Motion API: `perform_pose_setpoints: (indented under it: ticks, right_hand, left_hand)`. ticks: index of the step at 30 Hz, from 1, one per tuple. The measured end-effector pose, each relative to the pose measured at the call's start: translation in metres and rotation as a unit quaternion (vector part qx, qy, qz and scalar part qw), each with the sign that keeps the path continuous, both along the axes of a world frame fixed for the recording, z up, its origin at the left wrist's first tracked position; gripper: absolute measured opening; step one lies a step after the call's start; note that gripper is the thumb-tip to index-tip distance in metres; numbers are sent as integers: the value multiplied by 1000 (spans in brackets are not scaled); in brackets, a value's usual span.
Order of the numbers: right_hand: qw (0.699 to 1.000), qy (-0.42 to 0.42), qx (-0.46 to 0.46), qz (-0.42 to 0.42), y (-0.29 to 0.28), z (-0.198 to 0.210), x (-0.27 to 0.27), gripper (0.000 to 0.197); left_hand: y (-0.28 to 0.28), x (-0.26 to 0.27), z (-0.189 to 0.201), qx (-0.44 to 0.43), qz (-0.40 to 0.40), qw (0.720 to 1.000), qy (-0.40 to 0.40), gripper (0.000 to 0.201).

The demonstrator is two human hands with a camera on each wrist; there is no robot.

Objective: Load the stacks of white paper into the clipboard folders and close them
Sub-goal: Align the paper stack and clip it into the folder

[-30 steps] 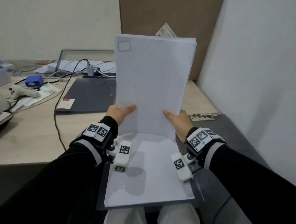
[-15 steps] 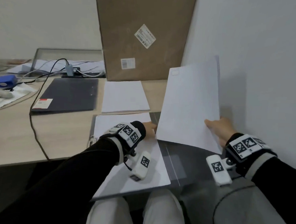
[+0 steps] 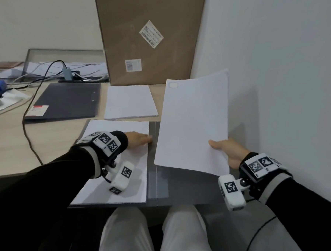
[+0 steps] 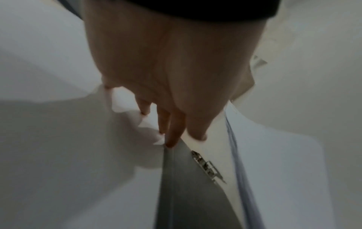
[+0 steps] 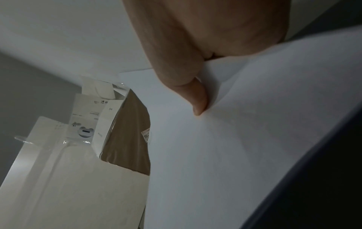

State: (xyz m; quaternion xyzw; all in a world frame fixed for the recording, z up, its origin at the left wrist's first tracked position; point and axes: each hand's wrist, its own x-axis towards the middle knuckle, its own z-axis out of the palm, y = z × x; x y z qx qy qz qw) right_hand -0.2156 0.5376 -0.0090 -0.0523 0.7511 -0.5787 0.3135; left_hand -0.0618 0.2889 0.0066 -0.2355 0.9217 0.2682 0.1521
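An open grey clipboard folder [image 3: 176, 187] lies at the table's near edge. A white paper stack [image 3: 137, 172] fills its left half. My left hand [image 3: 139, 139] rests on that stack, and its straight fingertips [image 4: 172, 131] touch the stack's right edge by the folder's spine [image 4: 182, 186]. My right hand [image 3: 224, 149] pinches the lower right corner of a second white stack [image 3: 193, 123], thumb [image 5: 195, 96] on top. That stack tilts up over the folder's bare right half. The metal clip [image 4: 207, 167] shows in the left wrist view.
A third paper stack [image 3: 131, 102] lies on the table behind the open folder, and a closed dark folder [image 3: 66, 101] lies to its left. A tall cardboard box [image 3: 146, 38] stands at the back. A wall [image 3: 277, 93] is close on the right. Cables [image 3: 38, 84] trail on the left.
Both hands held the stack upright in front. My left hand let go and dropped onto the paper in the folder's left half. My right hand carried the stack right, over the right half.
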Motion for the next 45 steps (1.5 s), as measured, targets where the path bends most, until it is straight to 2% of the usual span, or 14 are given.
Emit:
perform_pose_setpoints:
  ticks: [2,5,7,13,16,18,23,27,29,30,31,34,39,45]
  right_hand:
    - [1000,-10,-10,22,-2,-1,6,37]
    - [998,-32,-16,55,-4,-1,11,40]
    - [996,-44,-10,79,-4,0,15,39]
    - [987,-79,-18,139,9,-2,15,19]
    - [992,-65,4,104,17,-2,7,27]
    - [996,-44,37,66,21,-4,1,22]
    - [992,-35,109,42,30,-18,-5,5]
    - [989,-46,136,28,33,-24,-6,4]
    - [988,-45,147,35,33,-23,-6,12]
    - [986,-45,153,40,33,-22,-6,19]
    - [985,-47,158,42,33,-21,-7,25]
    - [983,-52,170,42,37,-22,-7,27]
    - [986,-84,144,27,46,-26,-7,9]
    - [985,-89,145,1,42,-21,-9,7]
  left_hand:
    - [1,-3,3,122,96,982,111,59]
    - [13,-11,7,367,205,881,216,40]
    - [24,-16,10,437,219,839,238,28]
    - [40,-19,10,321,239,889,223,35]
    - [44,-19,0,274,241,913,181,39]
    - [47,-20,-8,243,228,931,149,43]
    - [51,-25,-17,185,206,953,123,7]
    - [49,-29,-13,100,181,968,140,18]
    - [51,-32,-12,68,166,976,121,49]
    - [53,-33,-9,60,149,981,111,54]
    - [54,-35,-9,51,136,985,90,54]
    - [54,-38,-11,33,104,993,43,30]
    - [51,-34,-17,8,80,997,13,54]
    - [45,-32,-13,9,68,998,-8,70]
